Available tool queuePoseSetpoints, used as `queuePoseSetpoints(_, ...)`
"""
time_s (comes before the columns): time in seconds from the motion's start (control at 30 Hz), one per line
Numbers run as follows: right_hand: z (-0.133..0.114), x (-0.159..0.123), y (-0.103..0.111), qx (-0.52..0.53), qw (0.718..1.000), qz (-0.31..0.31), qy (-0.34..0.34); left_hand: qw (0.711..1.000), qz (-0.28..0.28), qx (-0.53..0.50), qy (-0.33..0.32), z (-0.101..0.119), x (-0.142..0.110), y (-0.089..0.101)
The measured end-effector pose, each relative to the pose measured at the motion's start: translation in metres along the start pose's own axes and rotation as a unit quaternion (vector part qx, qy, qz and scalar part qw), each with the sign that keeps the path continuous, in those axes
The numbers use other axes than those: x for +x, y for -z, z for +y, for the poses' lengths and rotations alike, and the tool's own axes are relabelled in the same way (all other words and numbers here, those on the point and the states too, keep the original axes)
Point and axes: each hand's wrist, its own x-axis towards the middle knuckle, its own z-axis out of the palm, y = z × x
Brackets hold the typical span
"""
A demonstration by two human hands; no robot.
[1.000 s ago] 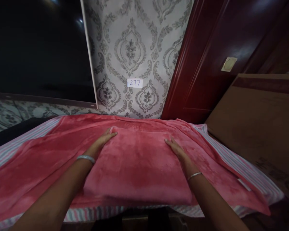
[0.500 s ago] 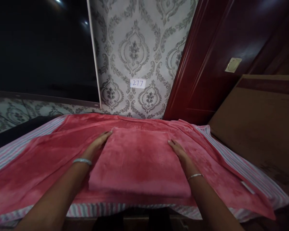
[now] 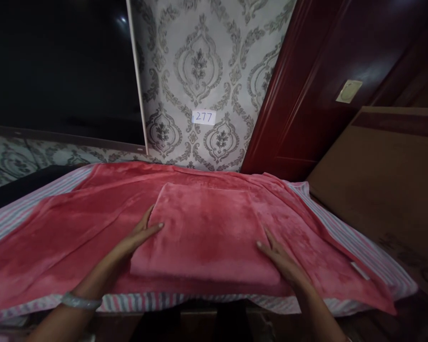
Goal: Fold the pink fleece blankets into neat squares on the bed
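Note:
A plush pink-red blanket (image 3: 207, 228), folded into a thick rectangle, lies in the middle of a larger spread of similar red plush cloth (image 3: 89, 209). At its left edge is my left hand (image 3: 141, 236), thumb over the top and fingers along the side. My right hand (image 3: 280, 254) takes the opposite edge in the same way, its thumb on the top near the front corner. The undersides of the fingers are partly hidden by the blanket's edges. Beneath the red cloth shows a striped cloth (image 3: 364, 242) in pink, white and grey.
A large dark television (image 3: 60, 71) hangs at the left of the patterned wall. A paper label reading 277 (image 3: 203, 117) is stuck on that wall. To the right stand a dark red wooden door or panel (image 3: 306, 95) and a big brown cardboard box (image 3: 385, 175).
Both hands have slid from the folded blanket's far corners back toward me along its sides. The blanket keeps its folded shape. My view has tilted slightly.

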Motion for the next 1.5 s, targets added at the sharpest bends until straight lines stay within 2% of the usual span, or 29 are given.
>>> queuePoseSetpoints(0.1, -0.018, -0.001, -0.009, 0.001, 1.000, 0.009, -0.005, 1.000, 0.008, -0.006, -0.019, 0.016, 0.005, -0.003)
queuePoseSetpoints(0.23, -0.034, -0.010, -0.006, 0.078, 0.997, -0.013, 0.007, 0.999, 0.014, 0.023, -0.023, 0.032, 0.002, 0.009)
queuePoseSetpoints(0.33, -0.023, -0.016, 0.000, 0.049, 0.998, 0.005, 0.026, 0.999, 0.008, 0.032, -0.014, 0.023, -0.003, 0.017)
queuePoseSetpoints(0.47, 0.009, -0.012, 0.006, -0.003, 1.000, 0.013, 0.020, 0.998, 0.013, 0.035, 0.043, -0.007, -0.001, 0.022)
queuePoseSetpoints(0.5, 0.013, -0.007, 0.008, -0.016, 0.999, 0.022, 0.027, 0.997, 0.031, 0.051, 0.040, -0.011, 0.002, 0.023)
queuePoseSetpoints(0.57, 0.012, 0.009, 0.010, -0.056, 0.994, 0.063, 0.069, 0.992, 0.069, 0.103, -0.004, -0.008, 0.013, 0.022)
queuePoseSetpoints(0.63, -0.007, 0.031, 0.004, -0.122, 0.977, 0.106, 0.140, 0.978, 0.070, 0.177, -0.080, 0.011, 0.028, 0.013)
queuePoseSetpoints(0.67, -0.021, 0.043, -0.002, -0.160, 0.964, 0.114, 0.179, 0.968, 0.044, 0.217, -0.116, 0.024, 0.037, 0.004)
queuePoseSetpoints(0.73, -0.056, 0.070, -0.022, -0.248, 0.937, 0.082, 0.231, 0.934, -0.039, 0.321, -0.155, 0.055, 0.057, -0.021)
queuePoseSetpoints(0.8, -0.091, 0.094, -0.048, -0.336, 0.914, 0.039, 0.224, 0.890, -0.092, 0.416, -0.160, 0.083, 0.078, -0.050)
queuePoseSetpoints(0.83, -0.105, 0.105, -0.061, -0.377, 0.902, 0.029, 0.208, 0.872, -0.101, 0.454, -0.155, 0.094, 0.087, -0.063)
queuePoseSetpoints(0.9, -0.122, 0.120, -0.085, -0.441, 0.883, 0.024, 0.158, 0.864, -0.089, 0.474, -0.146, 0.104, 0.103, -0.085)
queuePoseSetpoints(0.97, -0.124, 0.128, -0.102, -0.470, 0.874, 0.026, 0.124, 0.863, -0.067, 0.484, -0.127, 0.100, 0.112, -0.097)
queuePoseSetpoints(1.1, -0.098, 0.129, -0.117, -0.480, 0.869, 0.048, 0.113, 0.858, -0.030, 0.501, -0.105, 0.071, 0.112, -0.105)
queuePoseSetpoints(1.23, -0.079, 0.131, -0.117, -0.471, 0.869, 0.065, 0.138, 0.854, -0.022, 0.507, -0.113, 0.054, 0.112, -0.105)
queuePoseSetpoints(1.5, -0.080, 0.137, -0.113, -0.460, 0.876, 0.047, 0.135, 0.839, -0.022, 0.533, -0.107, 0.051, 0.118, -0.111)
